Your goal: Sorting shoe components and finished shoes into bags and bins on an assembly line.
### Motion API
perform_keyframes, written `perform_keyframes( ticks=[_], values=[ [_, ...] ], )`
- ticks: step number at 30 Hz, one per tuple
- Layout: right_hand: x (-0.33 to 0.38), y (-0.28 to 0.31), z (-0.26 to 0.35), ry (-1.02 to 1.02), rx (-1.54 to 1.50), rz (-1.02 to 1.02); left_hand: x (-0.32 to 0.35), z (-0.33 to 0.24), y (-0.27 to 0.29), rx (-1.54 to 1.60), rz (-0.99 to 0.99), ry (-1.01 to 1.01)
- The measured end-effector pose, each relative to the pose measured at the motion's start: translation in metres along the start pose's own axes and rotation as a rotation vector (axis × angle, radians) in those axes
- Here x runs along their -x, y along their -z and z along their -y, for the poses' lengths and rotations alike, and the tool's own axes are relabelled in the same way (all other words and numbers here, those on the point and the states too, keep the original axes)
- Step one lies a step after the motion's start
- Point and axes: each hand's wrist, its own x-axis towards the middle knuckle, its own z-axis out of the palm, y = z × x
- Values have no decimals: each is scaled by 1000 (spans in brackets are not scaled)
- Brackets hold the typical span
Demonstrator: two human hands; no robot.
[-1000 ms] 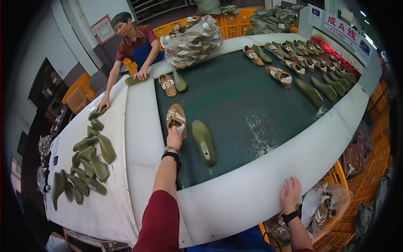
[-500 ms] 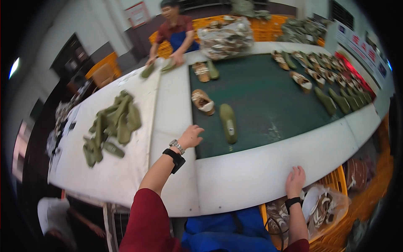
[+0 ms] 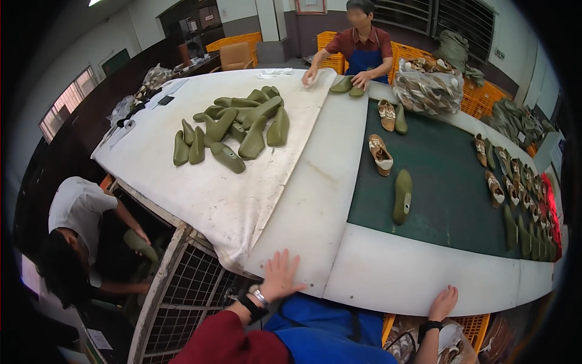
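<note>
My left hand [image 3: 281,276], fingers spread, is at the near edge of the white tabletop [image 3: 303,212] and holds nothing. Farther right, my right hand [image 3: 445,301] rests at the same edge, its fingers stretched out and nothing in them. Beyond them on the dark green belt [image 3: 436,188] lies a single green shoe last [image 3: 402,197]. Behind it stand a brown and white shoe [image 3: 381,155] and, farther back, another shoe [image 3: 387,115] beside a green last [image 3: 401,119]. A heap of green shoe lasts [image 3: 242,118] covers part of the cloth-covered table at the left.
Across the table a co-worker [image 3: 357,48] in a blue apron touches two lasts [image 3: 348,85]. At lower left another person [image 3: 79,212] bends over a mesh-sided cart [image 3: 194,273]. Rows of shoes [image 3: 515,176] and lasts stand at right. A bagged shoe pile [image 3: 427,85] sits behind.
My view has swung left. My left hand has drawn back from beside the belt to the table's near edge. The co-worker opposite has let go of one last with one hand.
</note>
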Motion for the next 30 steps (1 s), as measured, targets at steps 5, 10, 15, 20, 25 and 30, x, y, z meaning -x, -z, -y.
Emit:
perform_keyframes(
  ticks=[5,10,15,20,25,30],
  values=[
    [-3,-4,-5,-3,-3,-17,2,-66,10,75,117,-268],
    [-2,-11,-4,-8,-18,-49,-32,-136,128,988,428,-956],
    [1,-11,2,-17,-20,-39,-5,-185,272,1471,827,-2014],
    [4,-13,-1,-29,-20,-27,12,-206,256,1629,1090,-2127],
    [5,-13,-1,-37,-19,-17,10,-218,243,1601,1045,-2166],
    [5,-10,6,-27,-6,-27,19,-219,238,1625,1089,-2122]
  ],
)
